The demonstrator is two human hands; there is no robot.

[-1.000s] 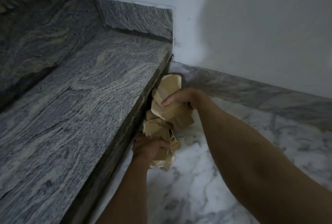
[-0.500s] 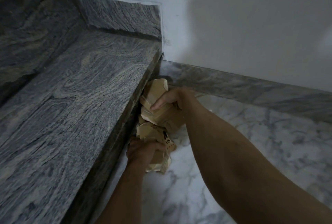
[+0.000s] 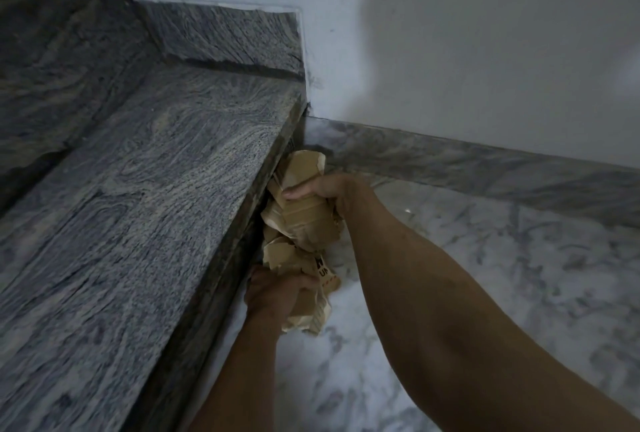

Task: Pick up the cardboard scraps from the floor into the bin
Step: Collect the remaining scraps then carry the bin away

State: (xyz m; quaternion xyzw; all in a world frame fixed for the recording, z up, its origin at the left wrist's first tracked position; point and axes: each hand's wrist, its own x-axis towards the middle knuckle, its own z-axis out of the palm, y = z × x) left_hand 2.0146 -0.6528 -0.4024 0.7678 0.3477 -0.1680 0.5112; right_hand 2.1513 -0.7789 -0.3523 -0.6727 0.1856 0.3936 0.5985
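the cardboard scraps (image 3: pixel 301 220) are bunched in the corner where the granite step (image 3: pixel 156 209) meets the marble floor (image 3: pixel 502 275), pressed against the riser of the step. the right hand (image 3: pixel 325 189) is closed over the upper part of the bundle, thumb on the front of it. the left hand (image 3: pixel 277 296) is closed in a fist around the lower, crumpled part with printed letters. no bin is in view.

i think the risk is that the bundle is many loose torn pieces, not one. if the hands lift apart or loosen, small scraps from the middle can slip out and fall back to the floor, or stay wedged under the edge of the step.

against the earlier frames, both hands keep nearly the same hold on the bundle. the view moved a little, so more of the wall (image 3: pixel 450 50) and the skirting (image 3: pixel 485 161) shows, and the bundle looks slightly more gathered.
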